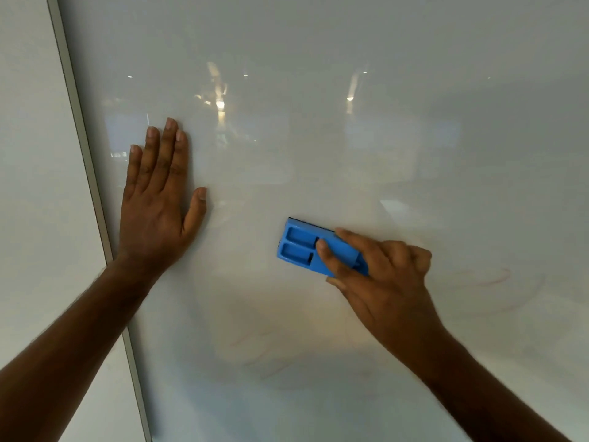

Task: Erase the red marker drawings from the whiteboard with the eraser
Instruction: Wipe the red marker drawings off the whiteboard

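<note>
Whiteboard (318, 122) fills most of view, glossy w/ light reflections; grey frame (86, 161) runs diagonally down its left edge, wall (28, 154) beyond it. Faint red smears (490, 279) remain at right of the board, more faint ones low center. Left hand (156, 199) flat on board near frame, fingers spread, holding nothing. Right hand (379, 272) grips blue eraser (306, 247) by its right end, thumb on top; eraser pressed to board approx center, tilted, well apart from left hand.

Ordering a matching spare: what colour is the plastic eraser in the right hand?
Blue plastic eraser, with a dark pad edge against the whiteboard; head view.
</note>
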Motion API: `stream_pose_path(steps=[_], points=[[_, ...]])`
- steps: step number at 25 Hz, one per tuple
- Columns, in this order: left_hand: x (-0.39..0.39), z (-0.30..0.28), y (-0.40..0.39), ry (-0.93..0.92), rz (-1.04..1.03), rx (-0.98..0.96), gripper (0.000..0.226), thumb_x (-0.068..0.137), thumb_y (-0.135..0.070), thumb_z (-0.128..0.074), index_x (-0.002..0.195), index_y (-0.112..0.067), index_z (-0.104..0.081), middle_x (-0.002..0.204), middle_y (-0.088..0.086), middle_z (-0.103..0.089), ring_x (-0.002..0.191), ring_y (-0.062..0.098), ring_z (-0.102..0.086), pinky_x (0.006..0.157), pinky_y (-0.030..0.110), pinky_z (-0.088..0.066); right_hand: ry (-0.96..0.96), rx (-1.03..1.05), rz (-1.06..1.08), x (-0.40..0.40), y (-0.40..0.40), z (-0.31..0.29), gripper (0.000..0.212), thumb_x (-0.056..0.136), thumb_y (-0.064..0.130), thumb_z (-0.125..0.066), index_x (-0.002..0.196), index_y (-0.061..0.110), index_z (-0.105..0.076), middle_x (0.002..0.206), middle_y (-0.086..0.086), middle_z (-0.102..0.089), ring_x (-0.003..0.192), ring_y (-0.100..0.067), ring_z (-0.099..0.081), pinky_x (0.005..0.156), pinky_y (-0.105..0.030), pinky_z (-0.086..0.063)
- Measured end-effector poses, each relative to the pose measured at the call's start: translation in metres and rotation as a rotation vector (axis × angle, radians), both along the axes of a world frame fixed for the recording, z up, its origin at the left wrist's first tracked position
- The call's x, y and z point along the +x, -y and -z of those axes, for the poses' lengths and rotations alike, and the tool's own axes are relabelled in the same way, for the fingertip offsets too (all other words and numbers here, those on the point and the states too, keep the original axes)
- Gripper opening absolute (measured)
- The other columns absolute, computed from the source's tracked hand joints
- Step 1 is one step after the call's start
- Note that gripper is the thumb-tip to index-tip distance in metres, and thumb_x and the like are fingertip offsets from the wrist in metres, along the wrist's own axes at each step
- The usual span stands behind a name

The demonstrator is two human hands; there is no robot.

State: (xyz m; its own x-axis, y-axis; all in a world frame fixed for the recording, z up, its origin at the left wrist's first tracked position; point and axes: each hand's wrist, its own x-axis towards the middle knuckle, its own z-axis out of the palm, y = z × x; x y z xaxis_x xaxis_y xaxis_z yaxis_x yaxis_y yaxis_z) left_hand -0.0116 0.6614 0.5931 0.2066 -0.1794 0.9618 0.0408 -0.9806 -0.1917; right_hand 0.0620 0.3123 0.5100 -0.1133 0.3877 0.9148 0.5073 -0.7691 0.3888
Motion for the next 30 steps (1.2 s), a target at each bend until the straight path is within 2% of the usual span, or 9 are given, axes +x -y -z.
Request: stream_pose_path(steps=[4, 7, 12, 18, 21, 23, 25, 30], points=[[-0.001, 0.023, 0.010, -0.031, -0.007, -0.081, 0.078, 0.113, -0.042, -0.035, 0.172, 0.002, -0.009, 0.182, 0.018, -0.004, 0.170, 0.037, -0.002, 0.138, 0.057, -0.004, -0.012, -0.135, 0.056, 0.009, 0.015, 0.054, 0.057, 0.093, 0.046, -0.076, 0.146, 0.045, -0.055, 0.145, 0.006, -0.063, 0.104, -0.021, -0.055, 0.084, -0.045, -0.039], [-0.001, 0.039, 0.012, -0.053, -0.025, -0.079, 0.080, 0.112, -0.042, -0.034, 0.172, 0.003, -0.007, 0.182, 0.020, -0.001, 0.170, 0.038, 0.000, 0.138, 0.058, -0.001, 0.025, -0.235, 0.054, 0.018, 0.053, 0.082, 0.055, 0.094, 0.046, -0.075, 0.146, 0.043, -0.057, 0.144, 0.004, -0.064, 0.109, -0.022, -0.056, 0.085, -0.046, -0.041], [0.001, 0.044, 0.026, -0.052, -0.029, -0.089, 0.082, 0.111, -0.043, -0.033, 0.171, 0.006, -0.004, 0.181, 0.024, 0.001, 0.169, 0.038, 0.004, 0.138, 0.056, 0.001, 0.054, -0.111, 0.103, 0.032, 0.116, 0.043, 0.044, 0.103, 0.051, -0.061, 0.146, 0.039, -0.056, 0.139, 0.000, -0.067, 0.100, -0.022, -0.056, 0.086, -0.047, -0.038], [0.015, 0.034, 0.073, -0.035, 0.004, -0.121, 0.084, 0.111, -0.044, -0.035, 0.170, 0.008, -0.005, 0.180, 0.028, 0.001, 0.169, 0.043, 0.003, 0.138, 0.052, 0.002, -0.046, 0.106, -0.024, 0.035, 0.096, 0.009, 0.045, 0.108, 0.049, -0.050, 0.151, 0.035, -0.048, 0.142, -0.002, -0.064, 0.097, -0.025, -0.049, 0.081, -0.048, -0.038], [0.021, 0.031, 0.089, -0.023, 0.013, -0.140, 0.083, 0.111, -0.041, -0.037, 0.170, 0.008, -0.005, 0.180, 0.028, 0.001, 0.169, 0.041, 0.005, 0.138, 0.050, 0.003, -0.015, 0.026, 0.014, 0.033, 0.089, 0.036, 0.045, 0.105, 0.050, -0.057, 0.148, 0.039, -0.052, 0.140, 0.001, -0.066, 0.096, -0.023, -0.049, 0.084, -0.045, -0.039], [0.023, 0.033, 0.095, -0.021, 0.024, -0.142, 0.080, 0.112, -0.037, -0.036, 0.170, 0.008, -0.006, 0.180, 0.028, 0.000, 0.169, 0.036, 0.008, 0.138, 0.051, 0.004, 0.001, -0.091, 0.048, 0.035, 0.100, 0.068, 0.050, 0.099, 0.050, -0.067, 0.147, 0.042, -0.054, 0.143, 0.004, -0.065, 0.101, -0.020, -0.053, 0.086, -0.046, -0.039], [0.024, 0.035, 0.101, -0.021, 0.025, -0.149, 0.077, 0.113, -0.035, -0.034, 0.170, 0.007, -0.005, 0.180, 0.026, 0.001, 0.168, 0.031, 0.011, 0.138, 0.052, 0.003, 0.018, -0.166, 0.071, 0.040, 0.123, 0.087, 0.048, 0.099, 0.050, -0.068, 0.146, 0.043, -0.057, 0.146, 0.004, -0.063, 0.107, -0.021, -0.056, 0.088, -0.047, -0.040], [0.029, 0.036, 0.120, -0.073, 0.010, -0.147, 0.080, 0.113, -0.037, -0.034, 0.171, 0.006, 0.000, 0.180, 0.025, 0.006, 0.168, 0.033, 0.015, 0.138, 0.052, 0.006, 0.080, -0.122, 0.130, 0.054, 0.189, 0.061, 0.049, 0.101, 0.048, -0.066, 0.148, 0.036, -0.057, 0.140, -0.004, -0.067, 0.097, -0.026, -0.062, 0.085, -0.048, -0.040]])
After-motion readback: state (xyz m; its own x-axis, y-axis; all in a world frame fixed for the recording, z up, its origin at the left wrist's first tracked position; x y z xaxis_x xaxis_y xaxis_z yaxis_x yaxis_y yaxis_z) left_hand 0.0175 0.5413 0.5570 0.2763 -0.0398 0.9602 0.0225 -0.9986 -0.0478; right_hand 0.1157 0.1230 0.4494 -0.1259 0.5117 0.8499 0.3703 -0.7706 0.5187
